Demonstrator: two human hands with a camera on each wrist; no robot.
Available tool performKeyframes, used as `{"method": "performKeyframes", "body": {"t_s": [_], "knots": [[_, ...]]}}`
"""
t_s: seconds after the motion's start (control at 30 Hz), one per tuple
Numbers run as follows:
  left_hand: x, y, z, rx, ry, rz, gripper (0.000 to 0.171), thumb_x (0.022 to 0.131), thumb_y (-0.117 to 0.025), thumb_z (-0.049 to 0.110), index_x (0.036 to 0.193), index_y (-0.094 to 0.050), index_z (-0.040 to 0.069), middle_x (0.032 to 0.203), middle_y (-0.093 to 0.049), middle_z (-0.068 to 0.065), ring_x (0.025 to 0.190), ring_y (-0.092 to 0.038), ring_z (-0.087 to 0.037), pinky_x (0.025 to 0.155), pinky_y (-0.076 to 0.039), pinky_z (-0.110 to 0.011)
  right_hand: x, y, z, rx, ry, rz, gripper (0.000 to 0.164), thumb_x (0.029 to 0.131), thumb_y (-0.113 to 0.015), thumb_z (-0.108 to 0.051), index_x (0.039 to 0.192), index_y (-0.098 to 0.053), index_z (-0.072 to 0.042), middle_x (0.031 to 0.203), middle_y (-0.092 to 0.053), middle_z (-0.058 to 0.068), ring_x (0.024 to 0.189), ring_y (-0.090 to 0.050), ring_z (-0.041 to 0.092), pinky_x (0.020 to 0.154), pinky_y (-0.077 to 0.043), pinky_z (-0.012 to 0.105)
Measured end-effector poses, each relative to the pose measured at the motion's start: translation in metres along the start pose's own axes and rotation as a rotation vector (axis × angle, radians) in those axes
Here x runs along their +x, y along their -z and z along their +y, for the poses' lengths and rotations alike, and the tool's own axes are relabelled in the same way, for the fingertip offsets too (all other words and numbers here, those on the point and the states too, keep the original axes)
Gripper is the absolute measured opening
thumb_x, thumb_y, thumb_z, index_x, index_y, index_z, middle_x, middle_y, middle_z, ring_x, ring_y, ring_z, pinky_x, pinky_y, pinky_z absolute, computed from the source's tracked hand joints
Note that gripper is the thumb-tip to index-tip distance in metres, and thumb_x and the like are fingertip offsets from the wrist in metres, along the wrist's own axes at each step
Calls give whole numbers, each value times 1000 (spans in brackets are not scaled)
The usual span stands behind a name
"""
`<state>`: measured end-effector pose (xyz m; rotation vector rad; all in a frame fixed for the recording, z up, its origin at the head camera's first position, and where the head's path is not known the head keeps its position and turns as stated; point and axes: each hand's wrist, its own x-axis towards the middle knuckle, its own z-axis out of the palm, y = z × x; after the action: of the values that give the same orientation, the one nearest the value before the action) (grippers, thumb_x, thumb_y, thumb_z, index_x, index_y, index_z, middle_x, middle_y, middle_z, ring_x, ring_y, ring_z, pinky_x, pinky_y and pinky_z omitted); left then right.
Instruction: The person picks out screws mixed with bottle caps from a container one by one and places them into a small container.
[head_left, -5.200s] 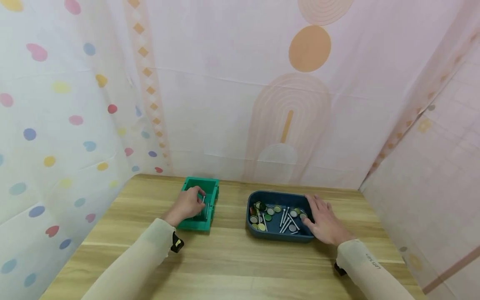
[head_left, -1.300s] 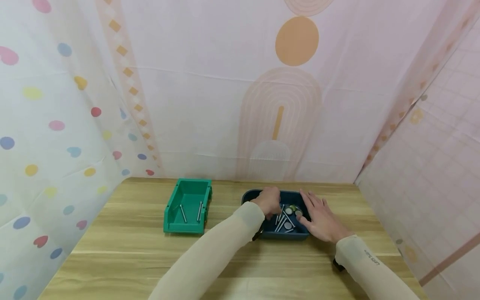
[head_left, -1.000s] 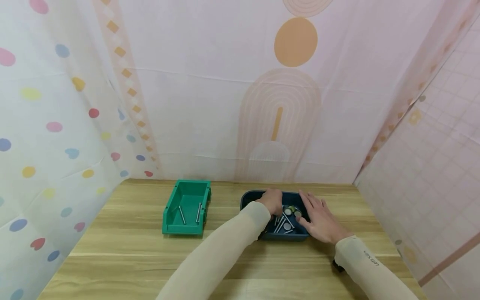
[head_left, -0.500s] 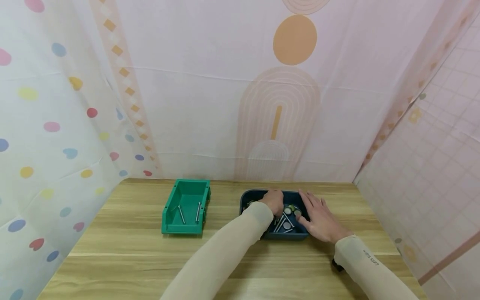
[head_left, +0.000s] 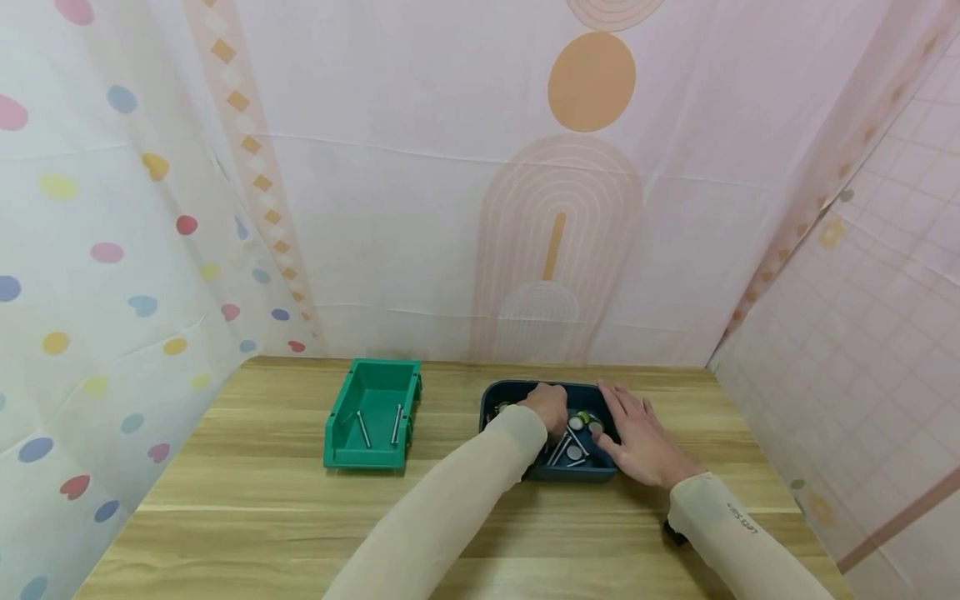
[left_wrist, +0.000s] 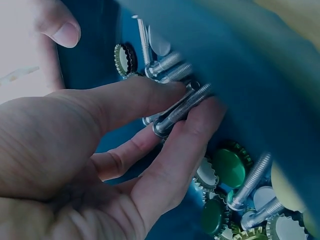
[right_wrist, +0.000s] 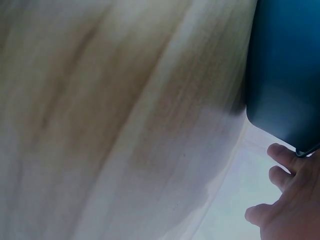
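Note:
My left hand (head_left: 551, 408) reaches down into the dark blue box (head_left: 570, 474). In the left wrist view its thumb and fingers pinch a silver bolt (left_wrist: 182, 111), with other bolts close behind. Bottle caps lie around it, one of them a green cap (left_wrist: 231, 167). Part of the box's contents is hidden under the hand and sleeve in the head view. My right hand (head_left: 648, 443) rests at the box's right rim, fingers extended outside and thumb over the inner side. More bolts (head_left: 558, 448) and caps (head_left: 575, 423) show between the hands.
To the left on the wooden table (head_left: 247, 492) stands a green bin (head_left: 367, 458) with two bolts (head_left: 363, 429) lying in it. A patterned cloth (head_left: 420, 208) hangs right behind the table's far edge, with more cloth at both sides.
Earlier my left hand was in the green bin. It has since moved right into the blue box, shifting slightly further right there lately. My right hand stays at the box's rim.

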<state>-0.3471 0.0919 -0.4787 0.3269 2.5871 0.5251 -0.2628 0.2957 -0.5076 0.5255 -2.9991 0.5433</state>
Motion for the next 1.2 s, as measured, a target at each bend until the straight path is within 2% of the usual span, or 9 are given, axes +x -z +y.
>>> {"method": "performKeyframes", "body": {"t_s": [0.17, 0.27, 0.4, 0.57, 0.8, 0.97, 1.1, 1.2], "knots": [[5, -2, -7, 20, -14, -15, 15, 103, -82, 1, 96, -76, 12, 98, -72, -8, 76, -68, -24, 62, -58, -39, 1, 0, -1, 1, -2, 2, 87, 117, -64, -38, 186, -22, -6, 187, -35, 31, 176, -30, 55, 139, -18, 84], [-1, 0, -6, 36, -5, -26, 16, 104, -82, 0, 94, -77, 12, 98, -72, -8, 76, -65, -23, 64, -56, -39, 1, 0, -2, 2, 3, 2, 87, 117, -65, -38, 186, -23, -5, 186, -35, 32, 175, -31, 56, 138, -19, 85], [-14, 4, -3, 22, 8, -40, 15, 105, -80, -1, 96, -77, 11, 100, -71, -9, 77, -62, -24, 67, -54, -42, 1, -1, -4, 13, -1, -2, 87, 117, -65, -38, 186, -23, -5, 187, -34, 32, 175, -29, 57, 138, -19, 86], [-24, 7, 0, 5, 20, -13, 15, 105, -82, -1, 96, -76, 10, 98, -71, -9, 78, -65, -25, 69, -55, -42, 1, 0, -4, 17, 3, 3, 86, 117, -65, -38, 185, -23, -5, 187, -34, 32, 176, -29, 57, 138, -18, 86], [-24, 6, 0, -15, 28, -15, 13, 108, -78, -2, 100, -75, 8, 98, -70, -11, 77, -68, -27, 65, -57, -40, 2, 0, -5, 10, -3, -12, 86, 118, -64, -39, 186, -22, -7, 187, -33, 32, 176, -28, 56, 138, -19, 85], [-22, 7, 2, -17, 40, -14, 9, 111, -74, 1, 105, -76, 7, 102, -72, -13, 67, -72, -27, 58, -59, -39, 3, 2, -5, 11, 1, -5, 85, 118, -64, -38, 186, -24, -6, 187, -34, 32, 176, -29, 57, 138, -19, 86], [-32, 10, 3, -22, 17, 8, 6, 111, -72, 0, 110, -76, 4, 105, -74, -17, 61, -74, -26, 55, -61, -36, 3, 1, -2, 2, -2, -8, 86, 118, -65, -37, 186, -23, -6, 187, -34, 32, 176, -29, 56, 138, -19, 86], [-49, 16, 3, -45, -22, 28, 4, 110, -73, -1, 109, -75, 2, 103, -74, -18, 62, -75, -25, 55, -62, -33, 2, 0, 1, 4, -7, -12, 87, 117, -65, -36, 186, -22, -6, 187, -33, 32, 176, -29, 56, 138, -19, 85]]}}
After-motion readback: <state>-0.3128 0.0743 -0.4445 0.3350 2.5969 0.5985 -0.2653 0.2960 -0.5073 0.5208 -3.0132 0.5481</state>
